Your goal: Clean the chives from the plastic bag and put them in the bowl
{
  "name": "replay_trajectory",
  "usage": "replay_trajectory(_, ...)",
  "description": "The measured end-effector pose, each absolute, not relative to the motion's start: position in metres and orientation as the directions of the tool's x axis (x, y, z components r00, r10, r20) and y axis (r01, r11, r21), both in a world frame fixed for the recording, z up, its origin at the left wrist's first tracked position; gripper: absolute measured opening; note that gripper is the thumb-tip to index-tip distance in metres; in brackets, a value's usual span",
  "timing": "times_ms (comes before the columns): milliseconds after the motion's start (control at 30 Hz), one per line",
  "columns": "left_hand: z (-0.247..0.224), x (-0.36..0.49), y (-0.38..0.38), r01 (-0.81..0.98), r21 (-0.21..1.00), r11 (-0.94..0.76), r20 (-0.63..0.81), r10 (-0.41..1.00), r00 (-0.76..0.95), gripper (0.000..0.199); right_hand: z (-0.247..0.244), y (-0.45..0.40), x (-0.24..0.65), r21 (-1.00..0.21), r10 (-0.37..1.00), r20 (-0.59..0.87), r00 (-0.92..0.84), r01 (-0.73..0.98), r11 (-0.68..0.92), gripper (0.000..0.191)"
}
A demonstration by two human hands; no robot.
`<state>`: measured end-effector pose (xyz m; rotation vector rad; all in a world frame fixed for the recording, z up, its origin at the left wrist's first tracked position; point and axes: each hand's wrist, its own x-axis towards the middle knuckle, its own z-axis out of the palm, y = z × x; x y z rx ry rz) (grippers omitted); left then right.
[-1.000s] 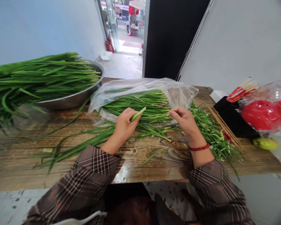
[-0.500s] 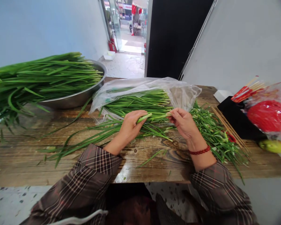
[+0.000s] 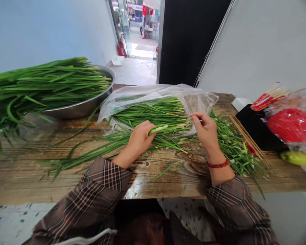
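My left hand (image 3: pixel 140 139) is closed around a few garlic chives (image 3: pixel 160 129), their pale stem ends sticking out past the thumb toward the right. Their long leaves trail left across the wooden table (image 3: pixel 97 185). My right hand (image 3: pixel 206 133), with a red beaded bracelet at the wrist, is held in a pinch to the right of those stem ends and apart from them. Whatever lies between its fingertips is too small to make out. Behind both hands, a larger bunch of chives (image 3: pixel 150 111) lies in an opened clear plastic bag (image 3: pixel 142 92).
A metal basin (image 3: pixel 85 108) at the left holds a big heap of chives (image 3: pixel 53 85). Loose chive scraps (image 3: pixel 231 146) are piled right of my right hand, beside thin wooden sticks (image 3: pixel 247 139). Farther right are a black box (image 3: pixel 260 131) and a red plastic-wrapped bundle (image 3: pixel 290 124).
My right hand has moved right, away from the stem ends in my left hand, keeping its pinch. The left hand holds the chives in nearly the same place.
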<state>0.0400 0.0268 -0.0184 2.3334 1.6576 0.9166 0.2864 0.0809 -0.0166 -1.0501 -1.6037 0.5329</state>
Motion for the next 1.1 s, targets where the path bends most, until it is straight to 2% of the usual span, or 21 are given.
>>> replay_trajectory(67, -0.018, 0.041, 0.026, 0.814, 0.429, -0.391, 0.394, 0.892, 0.221, 0.015, -0.015, 0.077, 0.282, -0.668, 0.782, 0.594, -0.188, 0.427, 0.610, 0.022)
replay_trajectory(133, -0.017, 0.041, 0.025, 0.813, 0.424, -0.399, 0.393, 0.890, 0.232, 0.014, -0.014, 0.074, 0.275, -0.571, 0.730, 0.591, -0.344, 0.461, 0.679, 0.020)
replay_trajectory(200, -0.017, 0.042, 0.024, 0.810, 0.423, -0.405, 0.394, 0.888, 0.238, 0.014, -0.016, 0.071, 0.269, -0.548, 0.712, 0.573, -0.407, 0.455, 0.702, 0.018)
replay_trajectory(400, -0.019, 0.046, 0.024, 0.788, 0.450, -0.420, 0.406, 0.882, 0.239, 0.018, -0.026, 0.069, 0.256, -0.695, 0.805, 0.543, -0.237, 0.411, 0.590, 0.027)
replay_trajectory(533, -0.021, 0.044, 0.026, 0.797, 0.446, -0.407, 0.400, 0.887, 0.229, 0.019, -0.030, 0.074, 0.262, -0.868, 0.903, 0.424, -0.075, 0.250, 0.428, 0.032)
replay_trajectory(600, -0.021, 0.040, 0.027, 0.798, 0.463, -0.385, 0.397, 0.895, 0.201, 0.020, -0.028, 0.079, 0.274, -0.903, 0.922, 0.388, 0.007, 0.202, 0.379, 0.035)
replay_trajectory(667, -0.020, 0.038, 0.028, 0.792, 0.488, -0.367, 0.397, 0.901, 0.173, 0.021, -0.023, 0.083, 0.291, -0.881, 0.922, 0.388, -0.003, 0.293, 0.372, 0.039)
replay_trajectory(767, -0.018, 0.037, 0.028, 0.780, 0.515, -0.357, 0.397, 0.905, 0.153, 0.023, -0.015, 0.086, 0.310, -0.705, 0.869, 0.430, -0.246, 0.509, 0.493, 0.029)
replay_trajectory(833, -0.017, 0.038, 0.027, 0.778, 0.519, -0.354, 0.399, 0.905, 0.146, 0.023, -0.012, 0.086, 0.313, -0.589, 0.802, 0.467, -0.372, 0.546, 0.596, 0.017)
replay_trajectory(867, -0.017, 0.038, 0.027, 0.779, 0.517, -0.355, 0.401, 0.904, 0.146, 0.022, -0.011, 0.085, 0.311, -0.575, 0.783, 0.486, -0.388, 0.533, 0.621, 0.023)
replay_trajectory(933, -0.018, 0.039, 0.027, 0.782, 0.504, -0.366, 0.409, 0.899, 0.157, 0.021, -0.012, 0.083, 0.303, -0.631, 0.789, 0.500, -0.357, 0.474, 0.614, 0.029)
replay_trajectory(1033, -0.020, 0.039, 0.028, 0.783, 0.479, -0.397, 0.418, 0.888, 0.194, 0.022, -0.014, 0.078, 0.288, -0.724, 0.806, 0.488, -0.334, 0.360, 0.588, 0.020)
replay_trajectory(1100, -0.020, 0.040, 0.027, 0.779, 0.472, -0.414, 0.432, 0.878, 0.205, 0.022, -0.016, 0.074, 0.280, -0.716, 0.791, 0.516, -0.330, 0.341, 0.609, 0.017)
